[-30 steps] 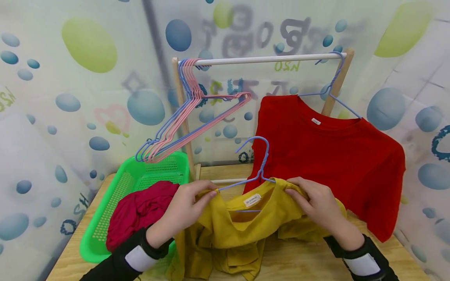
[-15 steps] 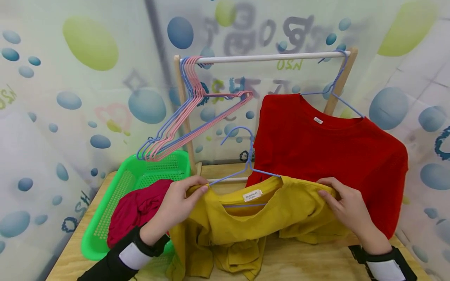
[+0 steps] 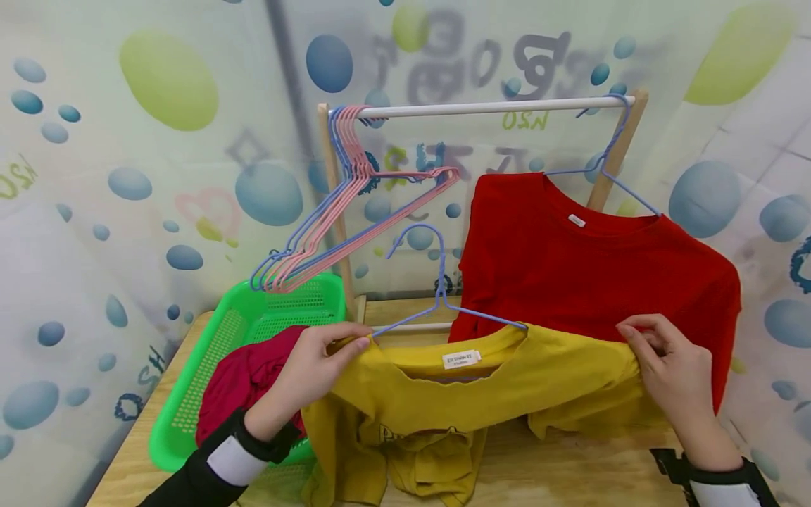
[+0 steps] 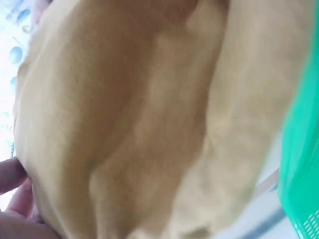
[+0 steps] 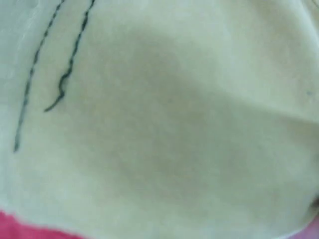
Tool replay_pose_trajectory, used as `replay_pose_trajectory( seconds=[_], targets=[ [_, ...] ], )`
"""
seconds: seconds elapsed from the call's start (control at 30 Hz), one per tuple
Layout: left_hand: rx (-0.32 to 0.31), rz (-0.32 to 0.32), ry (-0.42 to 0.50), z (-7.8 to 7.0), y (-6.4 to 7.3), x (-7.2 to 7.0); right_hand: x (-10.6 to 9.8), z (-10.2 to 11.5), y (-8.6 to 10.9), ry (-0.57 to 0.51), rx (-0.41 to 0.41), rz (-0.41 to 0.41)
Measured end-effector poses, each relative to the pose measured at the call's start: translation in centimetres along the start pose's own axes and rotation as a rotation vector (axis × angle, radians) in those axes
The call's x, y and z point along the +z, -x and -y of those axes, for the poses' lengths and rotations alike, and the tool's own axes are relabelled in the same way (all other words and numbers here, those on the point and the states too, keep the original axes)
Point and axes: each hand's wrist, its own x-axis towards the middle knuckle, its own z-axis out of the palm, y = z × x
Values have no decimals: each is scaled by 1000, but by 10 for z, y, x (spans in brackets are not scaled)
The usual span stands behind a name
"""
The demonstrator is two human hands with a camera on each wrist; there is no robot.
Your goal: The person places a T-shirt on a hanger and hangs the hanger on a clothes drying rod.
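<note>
A yellow shirt [image 3: 443,401] is spread above the table with a blue hanger [image 3: 441,282] inside its neck. The hanger's hook stands upright above the collar and its arms run under the shoulders. With thumb and fingers my left hand [image 3: 310,370] pinches the left shoulder, close to the hanger's arm. At the other side my right hand [image 3: 678,384] pinches the right shoulder, and the fabric stretches between both hands. Pale, blurred shirt cloth [image 4: 139,119] fills most of the left wrist view. In the right wrist view the cloth [image 5: 164,129] shows dark stitched lines.
A white rail [image 3: 494,108] on wooden posts carries several pink and blue hangers [image 3: 355,204] at its left. A red shirt [image 3: 583,274] hangs at its right end. Dark red cloth [image 3: 250,384] lies in a green basket [image 3: 174,422] at the left.
My right hand has moved right along the shirt's shoulder, drawing the neckline and shoulder wider. The blue hanger has shifted left and slightly up. My left hand keeps its hold.
</note>
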Motion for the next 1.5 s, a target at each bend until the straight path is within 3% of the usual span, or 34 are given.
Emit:
replay_pose_trajectory(
  seconds=[0.17, 0.3, 0.37, 0.47, 0.53, 0.6, 0.73, 0.83, 1.1, 1.27, 1.5],
  targets=[
    [17, -22, 29, 0, 1, 1, 0, -9, 10, 92, 56, 142],
    [74, -42, -5, 0, 1, 5, -3, -12, 11, 208, 104, 323],
    [115, -54, -32, -2, 1, 7, -6, -11, 9, 251, 124, 370],
    [174, -69, -83, -5, 1, 11, -10, 0, 7, 237, 131, 328],
    [203, -71, -108, -7, 1, 13, -11, 13, 7, 175, 83, 261],
    [222, -67, -122, -10, 1, 15, -11, 30, 8, 119, -8, 235],
    [233, -61, -126, -14, 1, 18, -2, 61, 13, 88, -233, 275],
    [216, -48, -127, -16, 0, 20, 6, 75, 16, 80, -314, 281],
    [179, -23, -117, -16, -2, 18, 15, 76, 14, 1, -260, 192],
    [186, -78, -160, -10, 0, 10, 13, 65, 10, -41, -213, 146],
    [94, -79, -261, -1, 10, -4, 7, 49, 6, -59, -183, 116]
  ],
)
